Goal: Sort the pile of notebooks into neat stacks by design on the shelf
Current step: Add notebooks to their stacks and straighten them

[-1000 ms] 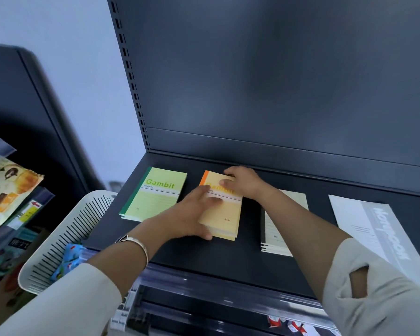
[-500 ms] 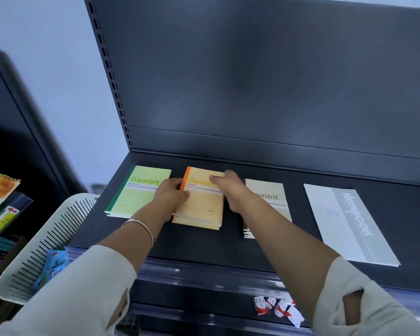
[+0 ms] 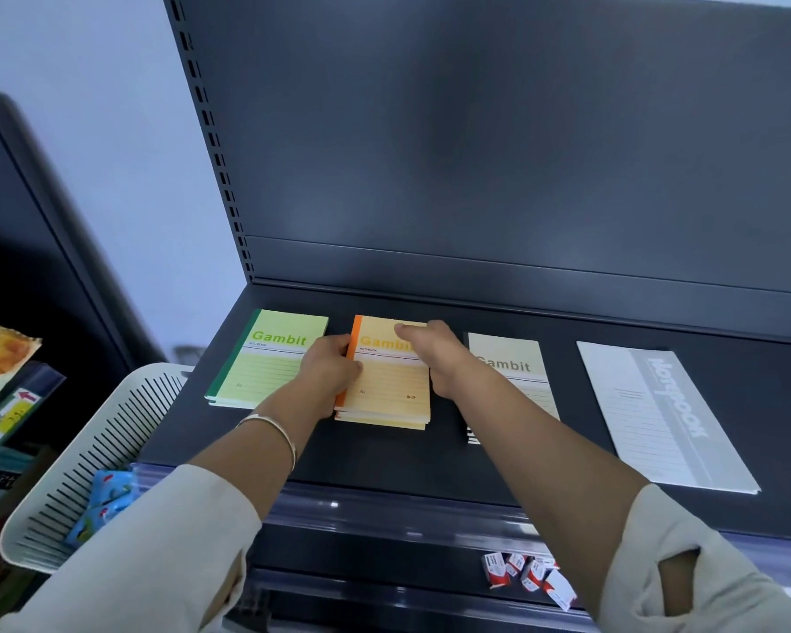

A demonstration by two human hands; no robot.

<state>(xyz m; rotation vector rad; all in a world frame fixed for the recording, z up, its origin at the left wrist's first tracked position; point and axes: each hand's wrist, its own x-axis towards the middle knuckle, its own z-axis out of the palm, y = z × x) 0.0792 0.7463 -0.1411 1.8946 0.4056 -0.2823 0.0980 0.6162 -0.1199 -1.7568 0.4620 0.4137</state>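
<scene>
Orange stack of Gambit notebooks lies flat on the shelf, between the green stack and the cream stack, apart from both. The left hand curls its fingers round the spine edge. The right hand clasps the opposite edge, thumb laid over the cover. The two-sided squeeze looks meant to square the copies, slightly uneven at the near end.

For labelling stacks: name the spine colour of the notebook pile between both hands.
Orange: the spine of the notebook pile; head view shows it best.
</scene>
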